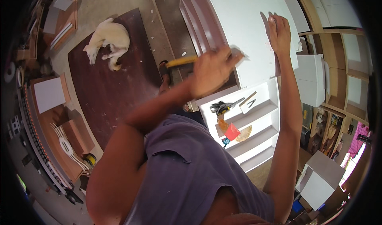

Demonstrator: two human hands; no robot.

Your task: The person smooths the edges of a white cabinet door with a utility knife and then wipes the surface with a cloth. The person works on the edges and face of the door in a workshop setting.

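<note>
My left hand [213, 69] is blurred, closed on a long yellow tool [182, 61] that sticks out to the left; its fingertips reach the near edge of a white panel [244, 14]. My right hand [279, 34] rests palm down farther right on that panel, fingers slightly bent, nothing visible in them. Just below, a white shelved unit [254, 153] carries black-and-yellow hand tools [223, 107], a red piece [232, 131] and a round tan piece [244, 134].
A white dog [111, 38] lies curled on a dark board [107, 101] at the left. My foot [164, 71] stands beside it. Wooden pieces [71, 141] line the far left. Cabinet frames [338, 77] and a white box [318, 177] are at the right.
</note>
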